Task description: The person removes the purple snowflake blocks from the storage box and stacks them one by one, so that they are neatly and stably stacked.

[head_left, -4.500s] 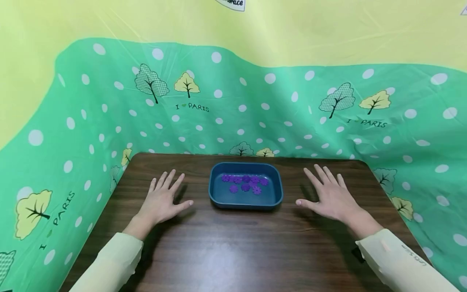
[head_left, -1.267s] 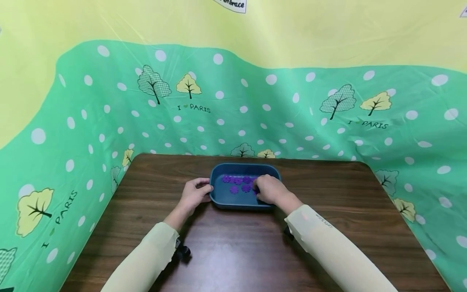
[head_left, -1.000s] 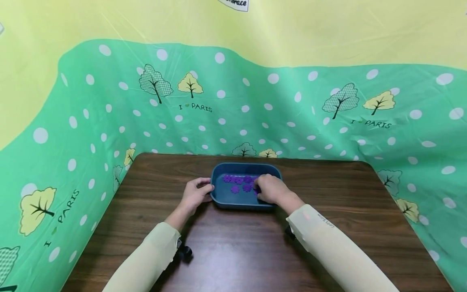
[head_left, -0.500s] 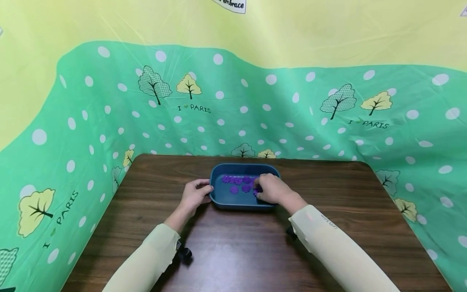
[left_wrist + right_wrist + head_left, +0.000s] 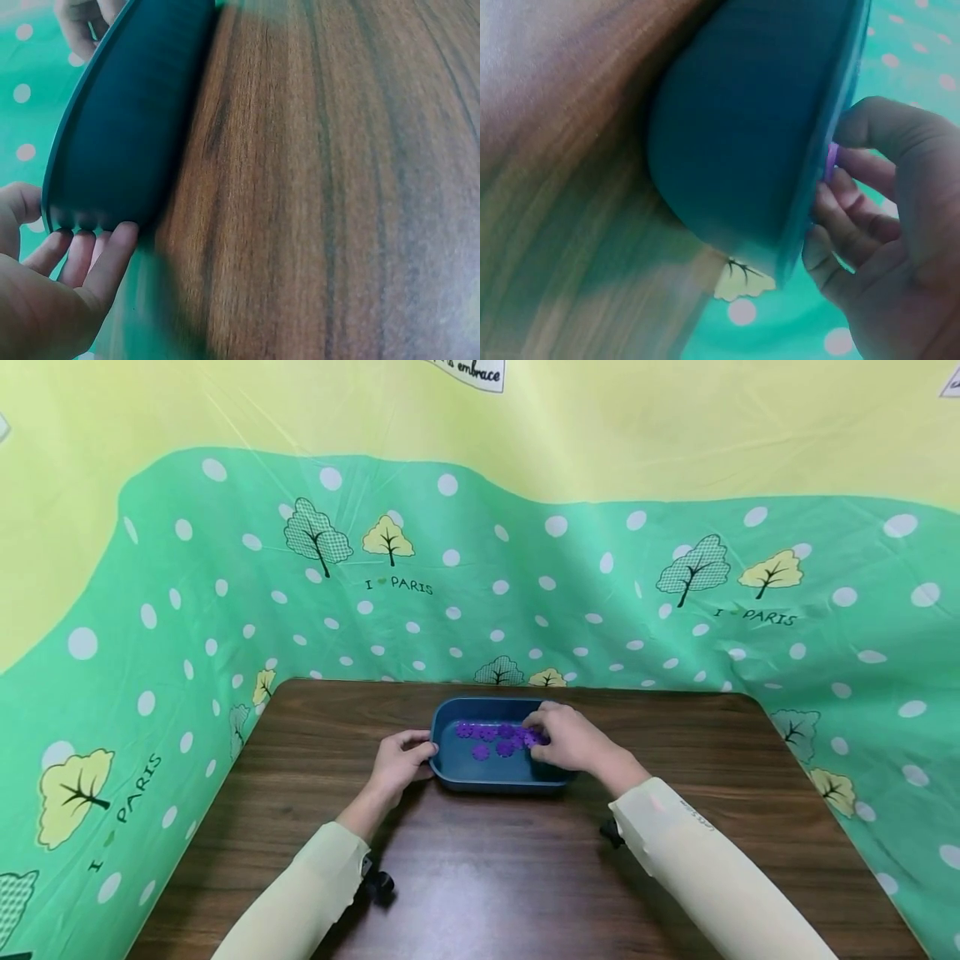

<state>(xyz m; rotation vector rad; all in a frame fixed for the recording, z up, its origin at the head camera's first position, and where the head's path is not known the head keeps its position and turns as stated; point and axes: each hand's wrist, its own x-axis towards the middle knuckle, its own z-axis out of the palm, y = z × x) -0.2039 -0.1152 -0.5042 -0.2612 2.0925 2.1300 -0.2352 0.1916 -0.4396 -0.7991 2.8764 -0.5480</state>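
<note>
A dark blue tray (image 5: 501,786) with rounded corners stands near the table's far edge. Several small purple flower-shaped pieces (image 5: 480,751) lie on its floor. My left hand (image 5: 399,762) grips the tray's left end; in the left wrist view its thumb (image 5: 21,204) is at the rim and its fingers (image 5: 112,259) touch the outer wall. Over the tray's right part, my right hand (image 5: 573,739) pinches one purple flower-shaped piece (image 5: 531,739). The right wrist view shows only a sliver of that purple piece (image 5: 831,160), by the thumb and fingers just past the rim.
The dark wood table (image 5: 480,877) stretches in front of and on both sides of the tray. A green and yellow printed cloth (image 5: 480,568) hangs behind the table and along its sides. A small black device (image 5: 380,885) sits under the left wrist.
Both hands came in from beside the tray; the left took hold of its end. The right reached among the purple pieces and has now risen slightly, up and right, with one in its fingers.
</note>
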